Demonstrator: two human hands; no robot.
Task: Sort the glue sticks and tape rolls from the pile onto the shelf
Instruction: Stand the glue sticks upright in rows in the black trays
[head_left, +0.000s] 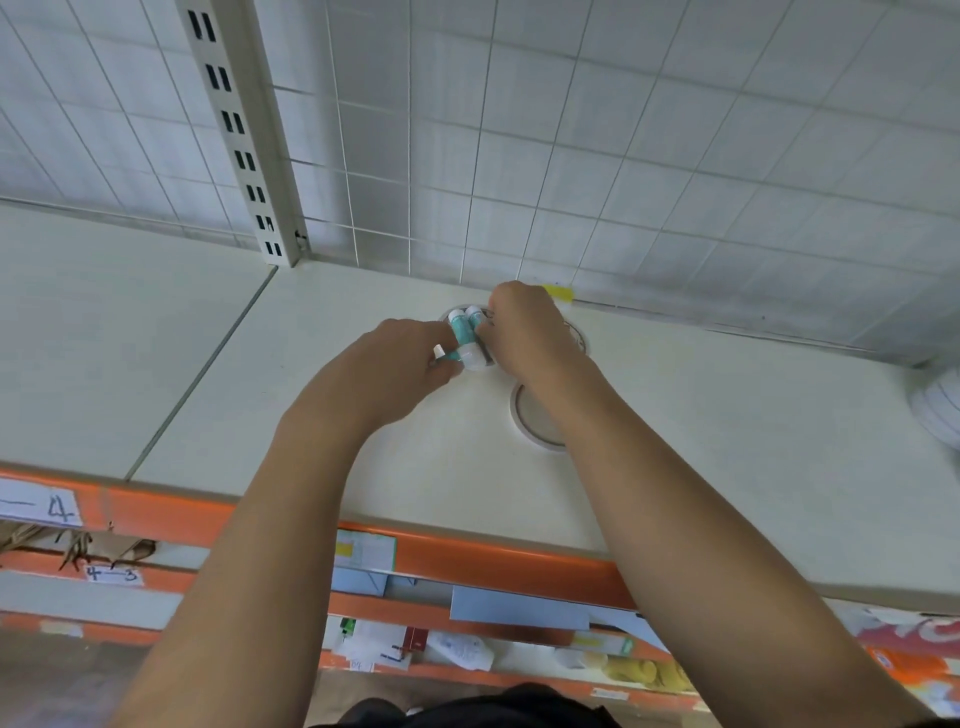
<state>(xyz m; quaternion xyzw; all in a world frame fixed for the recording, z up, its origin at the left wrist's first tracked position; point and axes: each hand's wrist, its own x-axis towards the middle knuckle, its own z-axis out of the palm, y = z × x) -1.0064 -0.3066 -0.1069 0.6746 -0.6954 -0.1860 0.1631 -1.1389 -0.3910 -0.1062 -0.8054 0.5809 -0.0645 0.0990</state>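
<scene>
Several glue sticks pinched by left hand and right hand; upper tag "4", lower tag "4—3".

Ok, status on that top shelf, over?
Left hand and right hand both gripping glue sticks, toward back of shelf. Tape roll lying flat beside right wrist. Nothing blocking.
</scene>
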